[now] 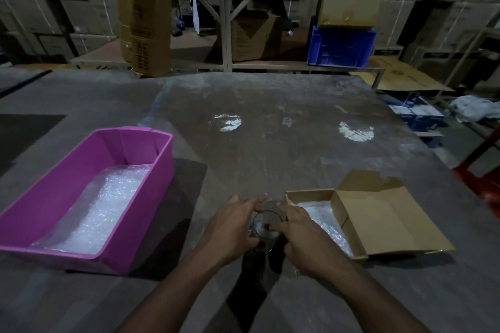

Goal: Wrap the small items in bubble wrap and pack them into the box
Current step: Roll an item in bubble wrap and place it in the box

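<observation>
Print shows only on the tall cardboard carton (pixel 144 12) that stands upright just past the table's (pixel 270 121) far edge, toward the left corner. Dark letters run sideways along its face, one line high up and more lines low down, but they are too dim and blurred to make out as words. The stacked cartons (pixel 81 3) behind carry faint dark marks that cannot be read either.

On the surface (pixel 270 143), the tub (pixel 162 170) sits left with bubble wrap (pixel 108 203) in it; the cardboard box (pixel 378 224) lies right. Between them, near the front edge, stands a glass (pixel 266 224).
</observation>
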A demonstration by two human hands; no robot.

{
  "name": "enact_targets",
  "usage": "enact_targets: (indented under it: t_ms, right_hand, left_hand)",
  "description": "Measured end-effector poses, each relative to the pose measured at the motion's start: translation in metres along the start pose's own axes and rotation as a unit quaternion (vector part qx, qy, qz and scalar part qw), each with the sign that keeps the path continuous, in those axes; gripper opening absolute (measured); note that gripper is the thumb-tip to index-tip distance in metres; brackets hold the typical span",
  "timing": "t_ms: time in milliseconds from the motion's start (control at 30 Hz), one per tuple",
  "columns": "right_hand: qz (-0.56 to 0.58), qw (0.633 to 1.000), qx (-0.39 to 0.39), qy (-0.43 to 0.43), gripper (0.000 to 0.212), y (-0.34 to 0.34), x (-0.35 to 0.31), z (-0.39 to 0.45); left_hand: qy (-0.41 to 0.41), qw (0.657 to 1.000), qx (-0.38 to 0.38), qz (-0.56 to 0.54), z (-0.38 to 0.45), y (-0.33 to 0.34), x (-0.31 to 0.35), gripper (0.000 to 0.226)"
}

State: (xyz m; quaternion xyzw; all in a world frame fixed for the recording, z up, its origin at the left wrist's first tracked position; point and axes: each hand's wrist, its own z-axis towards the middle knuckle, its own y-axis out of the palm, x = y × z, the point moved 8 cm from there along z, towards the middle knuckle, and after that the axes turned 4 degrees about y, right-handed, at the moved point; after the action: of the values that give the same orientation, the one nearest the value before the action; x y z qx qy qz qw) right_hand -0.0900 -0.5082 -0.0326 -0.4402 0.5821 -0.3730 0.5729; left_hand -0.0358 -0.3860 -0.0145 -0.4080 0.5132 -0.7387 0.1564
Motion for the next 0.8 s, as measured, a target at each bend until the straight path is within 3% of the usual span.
enact_targets:
  t_ms: [167, 533, 800]
  right_hand:
    - [0.109, 0.993, 0.035, 0.01, 0.069, -0.014, -0.008, -0.007]
    - [0.173, 0.982, 0.077, 0.008, 0.08, -0.02, -0.013, -0.011]
    - [0.396, 0.909, 0.103, 0.082, 0.071, -0.064, 0.034, -0.042]
  left_hand:
    - [0.011, 1.0, 0.008, 0.0, -0.003, -0.002, -0.006, 0.094]
    - [-0.012, 0.997, 0.072, -0.031, -0.021, -0.03, -0.02, 0.082]
    - [0.046, 0.992, 0.065, -0.098, -0.023, -0.038, 0.021, 0.083]
